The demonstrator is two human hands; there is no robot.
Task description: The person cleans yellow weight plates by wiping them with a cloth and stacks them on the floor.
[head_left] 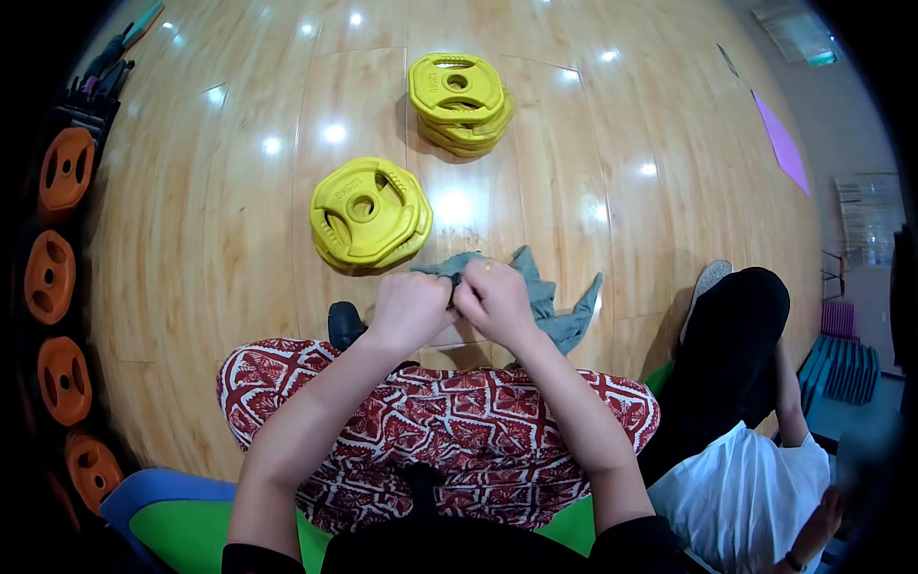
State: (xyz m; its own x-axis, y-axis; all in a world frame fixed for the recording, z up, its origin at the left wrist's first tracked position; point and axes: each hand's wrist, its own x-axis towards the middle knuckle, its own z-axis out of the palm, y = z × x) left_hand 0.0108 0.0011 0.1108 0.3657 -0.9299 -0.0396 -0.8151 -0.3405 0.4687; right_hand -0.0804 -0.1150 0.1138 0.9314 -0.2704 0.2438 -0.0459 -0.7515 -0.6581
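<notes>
A grey-green cloth (pixel 569 325) hangs and spreads out beyond and to the right of my hands. My left hand (pixel 411 306) is closed in a fist on the cloth's left part. Right beside it, my right hand (pixel 494 298) is closed on the bunched cloth too, knuckles up. The two fists meet, and a small dark bit shows between them. Just past my left hand lies a short stack of yellow weight plates (pixel 378 234). Farther off stands a second, taller stack of yellow plates (pixel 464 91).
Orange weight plates (pixel 63 381) line a rack along the left. On the right sits another person in black trousers (pixel 736 335) and a white top (pixel 746 488). A purple mat (pixel 779 143) lies at the far right, and teal stacked items (pixel 846 368) stand behind the person.
</notes>
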